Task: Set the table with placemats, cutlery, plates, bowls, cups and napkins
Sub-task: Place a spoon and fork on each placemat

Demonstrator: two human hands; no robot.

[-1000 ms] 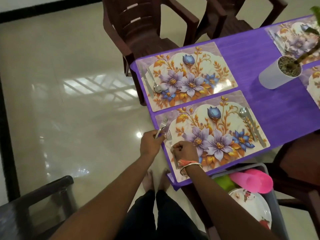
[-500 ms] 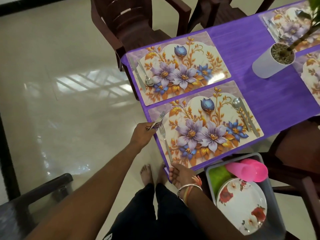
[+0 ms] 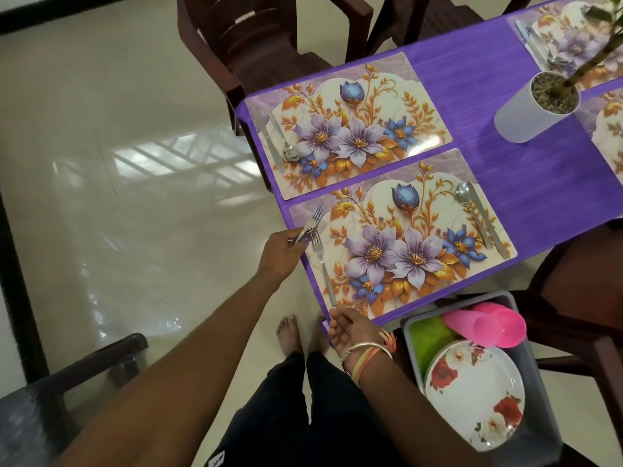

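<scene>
Nearest, by the table (image 3: 472, 96): right hand (image 3: 350, 328) loosely open, empty, just beside the handle end of one fork (image 3: 323, 269) laid on the near placemat (image 3: 387, 203). Leftward: left hand (image 3: 281, 254) gripping bunched forks (image 3: 310, 225), number unclear. Beyond: second placemat (image 3: 387, 75) bearing one knife (image 3: 268, 139), one spoon (image 3: 290, 152).

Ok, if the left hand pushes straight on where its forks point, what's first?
Probably the far-left corner of the near floral rectangular placemat, then the farther floral placemat. The steel fork lying flat sits just right of that line; height unclear.
</scene>
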